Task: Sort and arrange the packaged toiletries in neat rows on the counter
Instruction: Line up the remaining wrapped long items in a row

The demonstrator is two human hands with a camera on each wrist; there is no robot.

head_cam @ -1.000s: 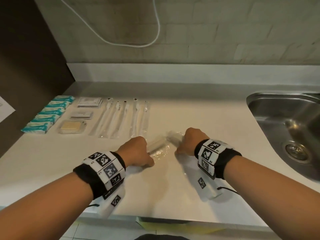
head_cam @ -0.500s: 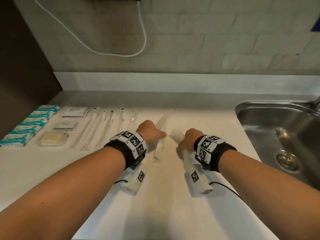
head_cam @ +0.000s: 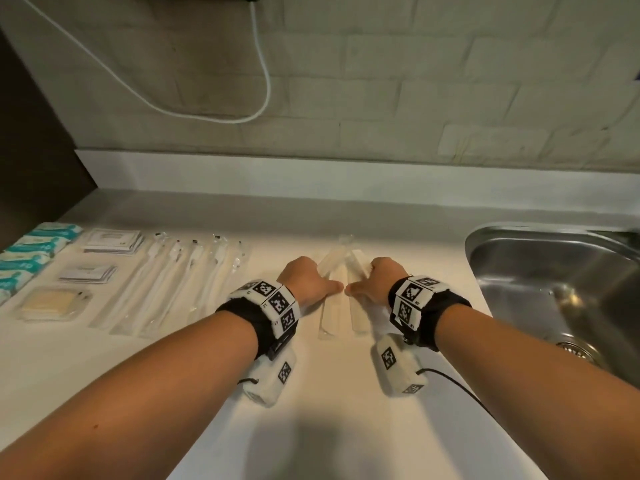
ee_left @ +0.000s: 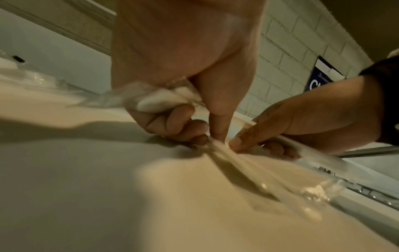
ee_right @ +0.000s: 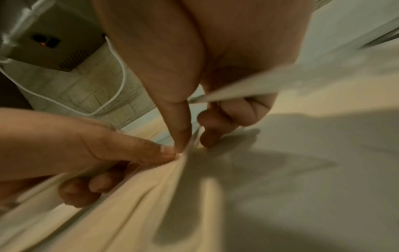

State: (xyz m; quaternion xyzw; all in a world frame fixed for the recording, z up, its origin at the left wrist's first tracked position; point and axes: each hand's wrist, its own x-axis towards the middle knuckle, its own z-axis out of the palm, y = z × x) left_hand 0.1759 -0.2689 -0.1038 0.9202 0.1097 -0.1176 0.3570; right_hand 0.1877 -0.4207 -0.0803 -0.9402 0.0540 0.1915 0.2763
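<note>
From the head view, both hands are resting low on the pale worktop (head_cam: 346,427), the left hand (head_cam: 306,284) and right hand (head_cam: 379,282) side by side with thumbs nearly meeting, each gripping one clear packet: the left packet (head_cam: 329,299) and right packet (head_cam: 356,306) are lying just beside each other, their far ends crossing. To the left, well apart from the hands, wrapped brushes (head_cam: 180,282) are lying in a row, then flat sachets (head_cam: 110,240), a tan pack (head_cam: 52,303) and teal packs (head_cam: 31,251) at the worktop's left edge. The sink (head_cam: 554,271) is bordering the worktop on the right, near the right wrist; bare surface is stretching toward the near edge. From the left wrist view, the left hand (ee_left: 183,68) is curling its fingers (ee_left: 172,119) around crumpled film, thumb pressing down beside the right thumb. From the right wrist view, the right hand (ee_right: 205,59) is pinching its packet (ee_right: 259,81) between thumb and curled fingers (ee_right: 226,116), the film blurring toward the camera.
</note>
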